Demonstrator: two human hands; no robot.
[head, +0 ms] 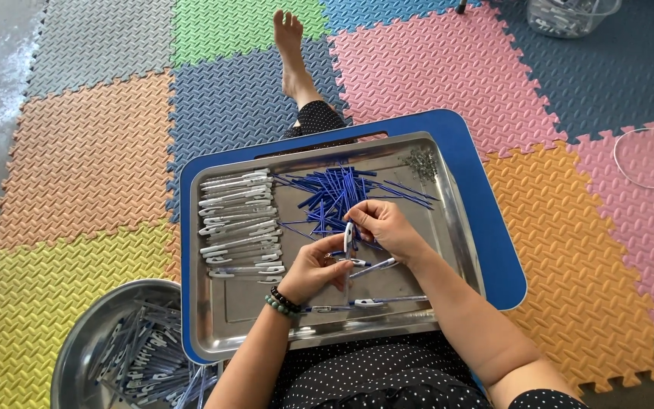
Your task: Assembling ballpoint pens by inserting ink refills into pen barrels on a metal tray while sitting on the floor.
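Over the steel tray [448,227] — both hands' fingers, right hand [384,227] and left hand [313,269], pinched on a slim white-and-blue pen barrel [350,236].

Over the steel tray [459,235], the right hand [387,227] pinches a white pen barrel [350,236] upright; the left hand [312,269] touches it. White barrels [240,223] line the tray's left edge, blue refills [342,193] near its far edge.
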